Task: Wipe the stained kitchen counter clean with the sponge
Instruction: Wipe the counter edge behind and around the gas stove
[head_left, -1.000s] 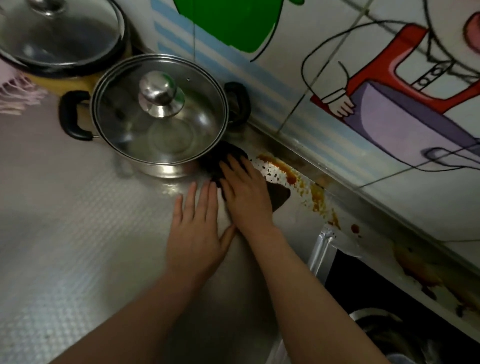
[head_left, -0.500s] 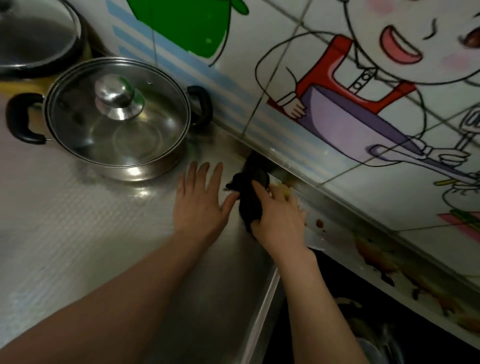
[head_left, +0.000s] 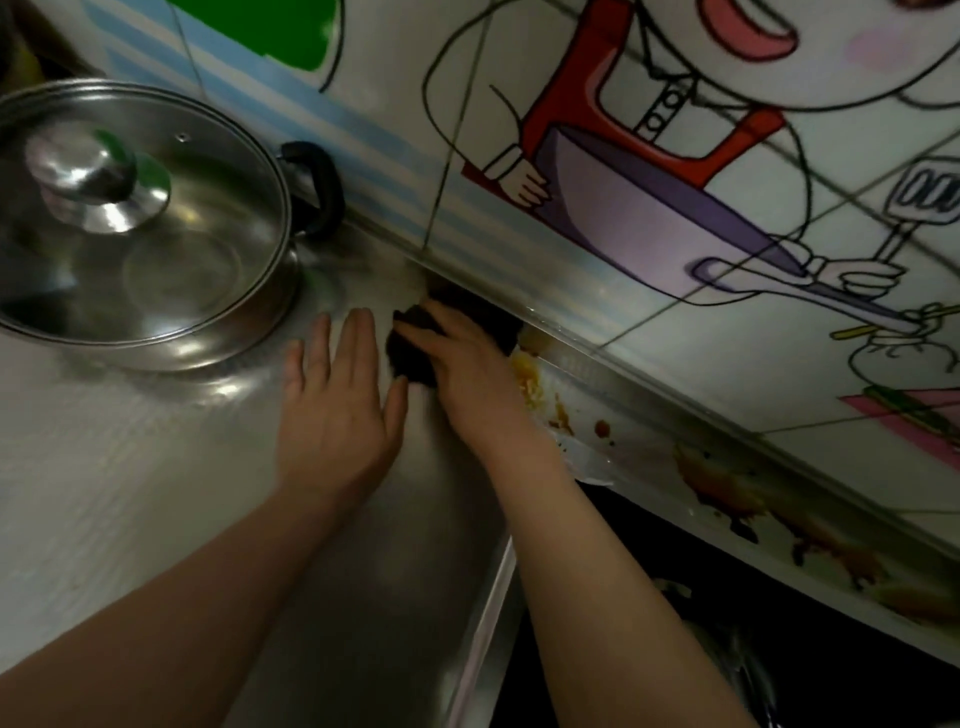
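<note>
R hand (head_left: 467, 379) fingers (head_left: 436, 325) wrap sponge (head_left: 410, 356), pressed at bench (head_left: 130, 493) back edge beside orange stain (head_left: 532, 387), prob. for scrub force | L hand (head_left: 337, 415) flat, fingers released, prob. bracing body

Two hands: one left hand (head_left: 337, 410) and one right hand (head_left: 467, 379). One dark sponge (head_left: 410, 353). One steel pot (head_left: 223, 340), with one glass lid (head_left: 208, 249), one knob (head_left: 98, 176) and one black handle (head_left: 321, 187) in sight. One counter (head_left: 130, 493), one sink (head_left: 649, 597). Orange-brown stains (head_left: 727, 483) along the back ledge: at least four patches, some running together, so no exact count
</note>
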